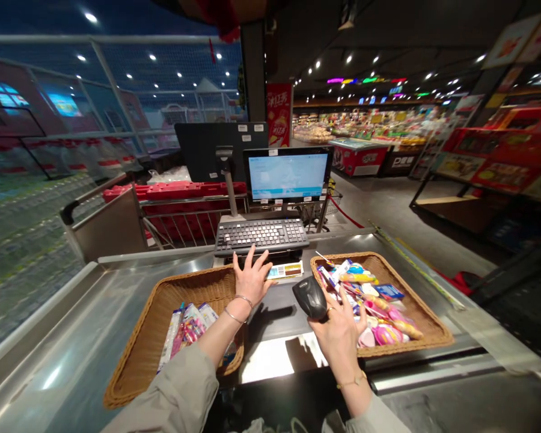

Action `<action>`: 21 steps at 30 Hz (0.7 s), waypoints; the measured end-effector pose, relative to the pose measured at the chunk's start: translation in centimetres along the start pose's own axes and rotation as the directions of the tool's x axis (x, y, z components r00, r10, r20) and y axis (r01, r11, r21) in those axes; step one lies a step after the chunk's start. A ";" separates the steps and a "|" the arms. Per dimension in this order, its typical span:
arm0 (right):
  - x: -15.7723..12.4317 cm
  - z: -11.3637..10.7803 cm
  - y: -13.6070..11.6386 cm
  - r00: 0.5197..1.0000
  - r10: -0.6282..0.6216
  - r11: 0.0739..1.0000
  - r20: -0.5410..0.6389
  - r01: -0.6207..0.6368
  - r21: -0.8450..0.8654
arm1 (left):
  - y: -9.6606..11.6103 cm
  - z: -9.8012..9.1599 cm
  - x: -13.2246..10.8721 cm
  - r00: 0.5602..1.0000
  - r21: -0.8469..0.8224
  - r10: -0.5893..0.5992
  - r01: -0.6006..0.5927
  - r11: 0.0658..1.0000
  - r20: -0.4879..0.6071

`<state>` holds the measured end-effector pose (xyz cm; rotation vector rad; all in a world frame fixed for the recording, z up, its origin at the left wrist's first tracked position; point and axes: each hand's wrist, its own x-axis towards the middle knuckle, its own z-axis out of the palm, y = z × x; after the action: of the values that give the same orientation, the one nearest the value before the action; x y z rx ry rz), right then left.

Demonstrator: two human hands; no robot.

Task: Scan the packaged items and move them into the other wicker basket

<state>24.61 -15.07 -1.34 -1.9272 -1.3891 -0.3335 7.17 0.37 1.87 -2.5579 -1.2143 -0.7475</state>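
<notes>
My left hand (250, 278) reaches over the front edge of a black keyboard (261, 233), fingers spread, fingertips at its lower keys. Beside its thumb lies a flat white packet with a barcode and brown print (287, 270). A black barcode scanner (310, 297) is gripped in my right hand (340, 331), its head tipped to the left; the palm hides its handle. Just beyond that hand, a wicker basket (426, 310) holds a pile of colourful packaged goods (388, 307). Partly under my left forearm is a second wicker basket (137, 337) with several flat packets (192, 325).
A lit monitor (288, 174) stands behind the keyboard, with a second dark screen (207, 150) to its left, seen from the back. Both baskets rest on a metal counter (117, 282). Red carts (184, 207) are behind it; red shelving (496, 156) stands at far right.
</notes>
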 end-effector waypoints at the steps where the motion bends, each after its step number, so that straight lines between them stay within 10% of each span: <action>1: 0.0 -0.2 0.2 1.000 0.011 1.000 -0.008 -0.011 -0.009 | 0.3 0.1 0.3 1.000 -0.005 0.012 -0.012 1.000 0.001; 21: -0.3 -3.5 5.8 0.969 0.174 0.968 -0.177 -0.201 -0.152 | 6.9 3.2 4.8 0.985 -0.111 0.171 -0.172 0.979 -0.013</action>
<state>30.46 -18.52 -1.41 -2.1001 -1.0919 -0.5185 16.16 0.43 1.88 -2.7065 -0.9598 -0.8016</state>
